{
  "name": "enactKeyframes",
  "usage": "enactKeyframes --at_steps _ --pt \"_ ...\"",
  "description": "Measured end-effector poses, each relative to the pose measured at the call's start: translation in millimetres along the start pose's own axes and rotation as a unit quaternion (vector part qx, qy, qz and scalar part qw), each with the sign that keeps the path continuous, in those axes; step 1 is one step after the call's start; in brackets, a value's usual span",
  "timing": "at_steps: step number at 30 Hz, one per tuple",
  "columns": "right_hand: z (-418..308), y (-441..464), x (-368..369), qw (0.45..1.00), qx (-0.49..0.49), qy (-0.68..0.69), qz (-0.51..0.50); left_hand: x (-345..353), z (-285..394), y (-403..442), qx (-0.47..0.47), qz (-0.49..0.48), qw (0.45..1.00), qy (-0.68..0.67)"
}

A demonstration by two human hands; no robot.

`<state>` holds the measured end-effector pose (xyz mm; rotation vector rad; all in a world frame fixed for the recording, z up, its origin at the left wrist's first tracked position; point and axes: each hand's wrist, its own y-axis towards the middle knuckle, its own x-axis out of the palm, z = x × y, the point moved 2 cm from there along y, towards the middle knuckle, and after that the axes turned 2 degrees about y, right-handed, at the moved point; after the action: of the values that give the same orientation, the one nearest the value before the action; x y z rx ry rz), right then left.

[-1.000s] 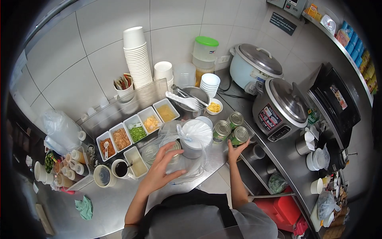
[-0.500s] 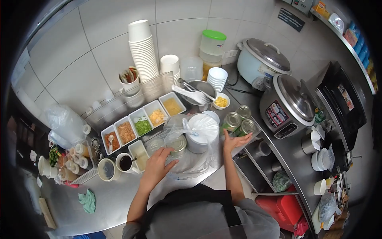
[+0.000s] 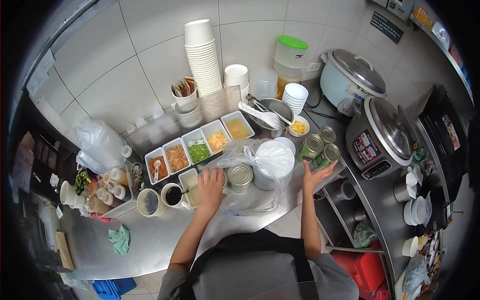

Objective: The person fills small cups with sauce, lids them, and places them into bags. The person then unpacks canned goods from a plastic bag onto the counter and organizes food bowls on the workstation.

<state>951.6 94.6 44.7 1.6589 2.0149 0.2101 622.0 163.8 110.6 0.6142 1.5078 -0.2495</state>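
Observation:
My left hand (image 3: 211,191) is curled over a can that it mostly hides, beside another closed can (image 3: 240,177). Clear plastic (image 3: 227,157) lies behind and to the right of it. My right hand (image 3: 316,176) has its thumb and fingers apart, against the front of a group of three green-labelled cans: a front one (image 3: 328,156), a left one (image 3: 311,147) and a back one (image 3: 327,134). Between my hands a white-topped round container (image 3: 273,162) stands with a plastic bag bunched over its top.
Behind are food trays (image 3: 199,150), a metal pot (image 3: 275,114) with tongs, and stacked white cups (image 3: 204,65). A cup of dark liquid (image 3: 174,195) stands left of my left hand. Rice cookers (image 3: 377,135) stand on the right; a green cloth (image 3: 119,240) lies front left.
My left hand has come down from above the plastic onto the left can. My right hand has stayed by the three cans, its fingers now against the front one. The view has shifted.

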Motion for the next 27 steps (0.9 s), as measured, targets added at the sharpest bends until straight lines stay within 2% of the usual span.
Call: enactKeyframes --at_steps 2,5,8,11,14,16,17,18,21,23,24,26,27 --pt "-16 -4 -9 0.997 -0.057 0.059 -0.002 2 -4 5 -0.015 -0.008 0.999 0.029" --pt "-41 -8 -23 0.993 -0.037 0.109 -0.029 12 -17 9 0.004 -0.014 1.0 0.018" --pt "-66 -10 -37 0.988 -0.082 0.128 -0.024 -10 -20 7 -0.004 -0.031 0.997 -0.071" --pt "-89 -15 -47 0.98 -0.108 0.164 -0.029 -23 -16 -4 -0.012 0.045 0.995 -0.093" --pt "-118 -30 -53 0.961 -0.171 0.187 -0.112 -68 -10 -9 -0.014 0.085 0.989 -0.124" --pt "-148 -47 -56 0.931 -0.217 0.216 -0.197 -105 -3 -8 -0.011 0.115 0.979 -0.165" --pt "-162 -56 -56 0.91 -0.269 0.205 -0.24 -122 1 -8 -0.011 0.131 0.974 -0.185" --pt "-175 -66 -56 0.884 -0.32 0.194 -0.281 -138 4 -8 0.0 0.143 0.967 -0.212" --pt "-203 -91 -58 0.825 -0.389 0.229 -0.34 -174 17 -11 0.045 0.185 0.939 -0.288" --pt "-205 -93 -55 0.804 -0.375 0.305 -0.348 -188 29 -14 0.099 0.224 0.91 -0.335" --pt "-205 -92 -54 0.79 -0.367 0.342 -0.352 -193 36 -15 0.128 0.211 0.9 -0.359" --pt "-205 -84 -65 0.796 -0.363 0.391 -0.286 -196 49 -13 0.175 0.195 0.888 -0.379" --pt "-201 -79 -72 0.817 -0.34 0.391 -0.252 -199 55 -11 0.197 0.188 0.88 -0.388"
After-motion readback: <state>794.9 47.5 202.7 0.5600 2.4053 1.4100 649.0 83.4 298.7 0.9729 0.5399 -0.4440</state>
